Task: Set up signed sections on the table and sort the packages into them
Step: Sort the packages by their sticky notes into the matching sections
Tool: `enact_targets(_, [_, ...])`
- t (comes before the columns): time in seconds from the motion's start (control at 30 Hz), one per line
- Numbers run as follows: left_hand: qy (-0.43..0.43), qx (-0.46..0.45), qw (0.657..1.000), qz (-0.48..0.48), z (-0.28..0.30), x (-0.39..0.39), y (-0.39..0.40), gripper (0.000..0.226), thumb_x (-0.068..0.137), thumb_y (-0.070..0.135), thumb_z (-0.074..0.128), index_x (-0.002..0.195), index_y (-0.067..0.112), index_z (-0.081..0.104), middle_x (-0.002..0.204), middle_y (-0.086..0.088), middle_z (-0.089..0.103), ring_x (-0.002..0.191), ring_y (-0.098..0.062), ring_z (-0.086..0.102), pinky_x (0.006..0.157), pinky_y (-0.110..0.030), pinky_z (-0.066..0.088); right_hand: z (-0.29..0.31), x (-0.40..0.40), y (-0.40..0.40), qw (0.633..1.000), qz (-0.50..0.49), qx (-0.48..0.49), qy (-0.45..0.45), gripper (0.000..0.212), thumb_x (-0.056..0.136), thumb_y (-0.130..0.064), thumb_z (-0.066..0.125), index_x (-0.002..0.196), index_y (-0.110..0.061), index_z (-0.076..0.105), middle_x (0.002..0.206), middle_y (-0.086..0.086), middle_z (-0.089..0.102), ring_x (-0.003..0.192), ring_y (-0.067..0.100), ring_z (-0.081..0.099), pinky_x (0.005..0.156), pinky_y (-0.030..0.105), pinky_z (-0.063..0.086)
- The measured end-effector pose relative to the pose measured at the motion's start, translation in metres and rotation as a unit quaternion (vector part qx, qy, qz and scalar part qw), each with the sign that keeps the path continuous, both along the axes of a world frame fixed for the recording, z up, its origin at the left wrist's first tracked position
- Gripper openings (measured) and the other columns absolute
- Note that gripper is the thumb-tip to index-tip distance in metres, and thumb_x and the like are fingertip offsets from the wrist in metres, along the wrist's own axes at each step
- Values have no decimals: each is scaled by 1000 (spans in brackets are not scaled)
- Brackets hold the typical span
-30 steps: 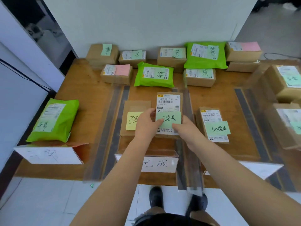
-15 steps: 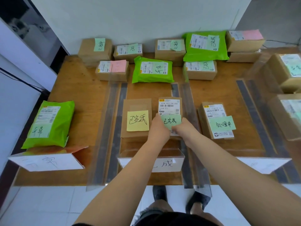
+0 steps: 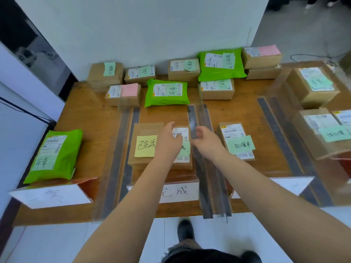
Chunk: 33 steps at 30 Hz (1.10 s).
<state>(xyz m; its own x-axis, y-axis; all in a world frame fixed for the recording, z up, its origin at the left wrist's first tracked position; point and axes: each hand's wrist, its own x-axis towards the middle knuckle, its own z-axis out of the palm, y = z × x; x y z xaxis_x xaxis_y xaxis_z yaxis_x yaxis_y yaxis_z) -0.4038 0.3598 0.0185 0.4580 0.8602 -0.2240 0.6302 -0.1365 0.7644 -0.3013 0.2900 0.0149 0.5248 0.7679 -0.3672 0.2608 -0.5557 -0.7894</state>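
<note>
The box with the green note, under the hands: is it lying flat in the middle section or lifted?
Lying flat. The box rests on the table beside the yellow-note box, label up; neither hand grips it.

Green-noted brown package (image 3: pixel 183 149) flat beside yellow-noted package (image 3: pixel 145 145)

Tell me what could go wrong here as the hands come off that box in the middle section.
The clear divider strip stands right beside the right hand; a careless withdrawal could knock it over. The left hand lies over the green note on the small box, so lifting off might peel or shift that note. The box sits tight against the yellow-noted box; a nudge could push both out of line.
</note>
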Motion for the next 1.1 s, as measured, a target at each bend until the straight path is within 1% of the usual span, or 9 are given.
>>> enact_targets(0.07, [-2, 73, 997, -18, 18, 10, -5, 49, 91, 13, 48, 139, 15, 37, 140, -5, 45, 125, -23, 45, 103, -38, 37, 25, 16, -13, 997, 25, 34, -59, 45, 88, -13, 56, 131, -14, 45, 121, 1, 57, 91, 10, 50, 77, 18, 38])
enact_targets(0.17, [14, 184, 980, -69, 49, 39, -22, 45, 91, 15, 48, 136, 12, 42, 134, -10, 50, 123, -28, 45, 103, -40, 36, 61, 50, -46, 985, 33, 56, -158, 42, 88, -18, 56, 129, -15, 48, 121, 4, 58, 99, 16, 54, 82, 25, 41])
enact_targets(0.27, [59, 256, 958, -114, 74, 81, -52, 46, 90, 25, 50, 135, 14, 44, 133, -11, 51, 121, -31, 45, 97, -41, 38, 92, 90, -89, 960, 51, 27, -274, 46, 90, -27, 52, 134, -14, 43, 131, 6, 51, 117, 23, 50, 94, 35, 42])
enact_targets(0.37, [88, 314, 933, -152, 90, 127, -94, 48, 88, 32, 52, 133, 16, 45, 133, -10, 50, 120, -32, 45, 94, -41, 40, 113, 130, -140, 927, 44, -14, -373, 49, 91, -33, 50, 136, -16, 40, 133, 6, 49, 122, 26, 46, 96, 41, 43])
enact_targets(0.47, [108, 357, 910, -181, 98, 172, -136, 52, 87, 34, 52, 135, 17, 42, 135, -7, 48, 122, -31, 43, 94, -41, 37, 122, 166, -192, 891, 29, -43, -450, 46, 92, -34, 47, 134, -17, 40, 135, 5, 47, 124, 27, 43, 98, 42, 39])
enact_targets(0.6, [119, 393, 887, -210, 96, 221, -190, 50, 86, 34, 49, 133, 18, 42, 134, -5, 49, 122, -30, 43, 94, -41, 37, 123, 211, -249, 859, 13, -86, -505, 43, 91, -34, 46, 131, -19, 40, 137, 5, 44, 126, 26, 39, 99, 41, 35])
enact_targets(0.77, [136, 395, 879, -232, 90, 268, -230, 54, 88, 39, 49, 136, 18, 36, 139, -4, 43, 126, -29, 40, 99, -43, 35, 116, 262, -291, 832, 23, -135, -537, 54, 87, -38, 53, 135, -22, 33, 140, 3, 41, 128, 25, 37, 102, 41, 33])
enact_targets(1.0, [145, 370, 891, -221, 83, 327, -238, 56, 89, 38, 48, 140, 20, 31, 144, -3, 38, 132, -26, 34, 106, -43, 30, 104, 323, -303, 826, 34, -155, -542, 57, 89, -38, 49, 139, -22, 29, 142, 4, 38, 129, 28, 34, 103, 42, 31])
enact_targets(1.1, [169, 384, 880, -222, 75, 357, -233, 56, 90, 40, 47, 139, 20, 30, 143, -3, 39, 131, -26, 35, 106, -43, 31, 98, 353, -295, 826, 44, -162, -537, 57, 89, -36, 48, 140, -21, 28, 141, 5, 38, 129, 29, 33, 102, 42, 31])
